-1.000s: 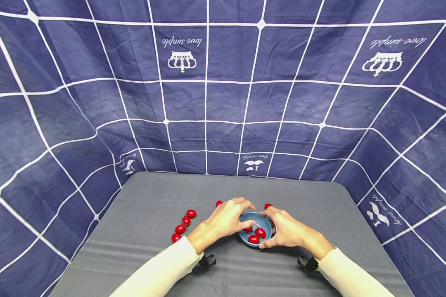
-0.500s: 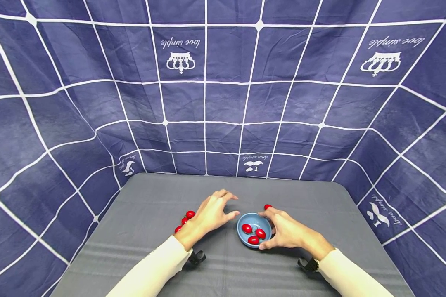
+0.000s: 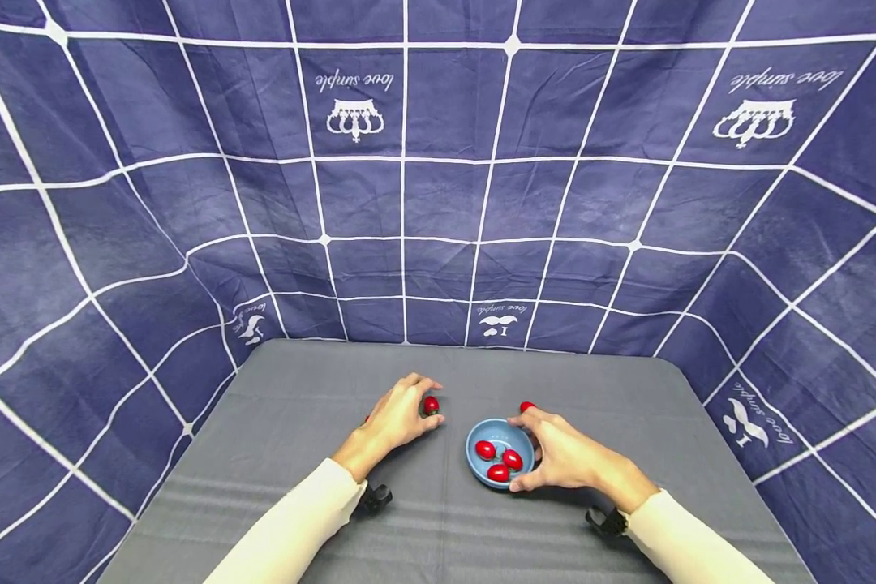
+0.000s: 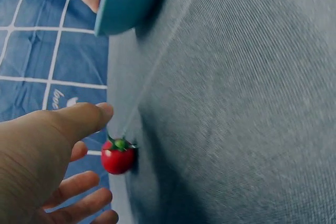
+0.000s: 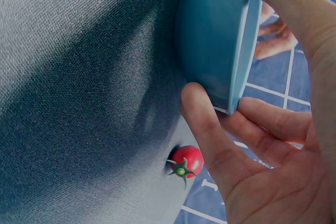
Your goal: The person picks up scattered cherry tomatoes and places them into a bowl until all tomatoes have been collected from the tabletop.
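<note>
A blue bowl [image 3: 487, 473] stands on the grey table with three cherry tomatoes inside, one of them a red cherry tomato [image 3: 512, 460]. My right hand [image 3: 565, 453] holds the bowl's right side, thumb and fingers spread along its rim and wall. To the bowl's left, my left hand [image 3: 397, 415] is around a single cherry tomato [image 3: 431, 405], thumb and fingers apart. In the left wrist view that cherry tomato [image 4: 117, 157], green stem up, lies beyond the thumb, seemingly untouched. Another cherry tomato [image 5: 187, 161] lies just past my right fingers.
A bit of red, likely a cherry tomato [image 3: 367, 418], shows behind my left hand; the forearm hides the area below it. The grey table [image 3: 591, 535] ends at a blue, white-lined cloth [image 3: 445, 195] at the back and sides.
My left hand has let go of a cherry tomato in the bowl and moved left to the single cherry tomato. My right hand has stayed on the bowl.
</note>
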Motion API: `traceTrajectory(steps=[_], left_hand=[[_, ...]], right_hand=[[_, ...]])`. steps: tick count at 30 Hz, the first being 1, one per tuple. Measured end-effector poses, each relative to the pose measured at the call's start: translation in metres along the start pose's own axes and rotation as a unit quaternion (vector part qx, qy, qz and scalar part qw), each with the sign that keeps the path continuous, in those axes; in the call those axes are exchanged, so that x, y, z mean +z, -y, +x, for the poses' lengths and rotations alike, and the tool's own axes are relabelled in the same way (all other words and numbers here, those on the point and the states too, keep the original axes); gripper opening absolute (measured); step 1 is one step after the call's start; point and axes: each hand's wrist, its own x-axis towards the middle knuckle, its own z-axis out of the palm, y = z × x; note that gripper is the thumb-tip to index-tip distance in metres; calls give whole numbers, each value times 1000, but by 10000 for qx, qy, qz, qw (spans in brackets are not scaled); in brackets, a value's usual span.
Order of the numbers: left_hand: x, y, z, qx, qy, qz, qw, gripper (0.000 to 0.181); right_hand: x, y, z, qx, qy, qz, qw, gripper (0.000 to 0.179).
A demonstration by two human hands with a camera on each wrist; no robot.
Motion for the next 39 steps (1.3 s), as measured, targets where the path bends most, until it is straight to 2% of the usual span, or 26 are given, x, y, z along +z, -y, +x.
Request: traceTrajectory(steps=[7, 23, 26, 28, 29, 31, 33, 34, 35, 36, 39], left_hand=[[5, 8, 4, -82, 158, -85, 9998, 55], [10, 11, 8, 78, 108, -226, 9997, 40], [23, 26, 11, 288, -100, -248, 9992, 39], [40, 45, 16, 463, -268, -295, 9981, 39], [41, 48, 16, 576, -351, -231, 9975, 39], [58, 67, 21, 676, -417, -223, 9966, 39], [67, 77, 25, 723, -402, -207, 9964, 40], [69, 79, 26, 755, -403, -152, 9962, 40], [71, 80, 27, 758, -383, -107, 9963, 40], [80, 89, 30, 744, -359, -124, 9965, 39], [82, 89, 31, 752, -354, -38, 9965, 39]], right_hand=[[0, 0, -1, 178, 46, 158, 9997, 95], [-2, 1, 0, 241, 31, 0, 9997, 97], [-2, 2, 0, 221, 28, -1, 9998, 98], [-2, 2, 1, 168, 6, 7, 9999, 98], [-1, 2, 1, 139, -10, 23, 9999, 98], [-1, 0, 0, 28, -70, 81, 9999, 98], [0, -1, -1, -138, -154, 116, 9997, 97], [3, -9, 0, -366, -215, 112, 9990, 96], [3, -10, -1, -426, -244, 127, 9987, 96], [3, -10, -1, -460, -262, 138, 9985, 96], [3, -11, -1, -323, -203, 153, 9992, 97]])
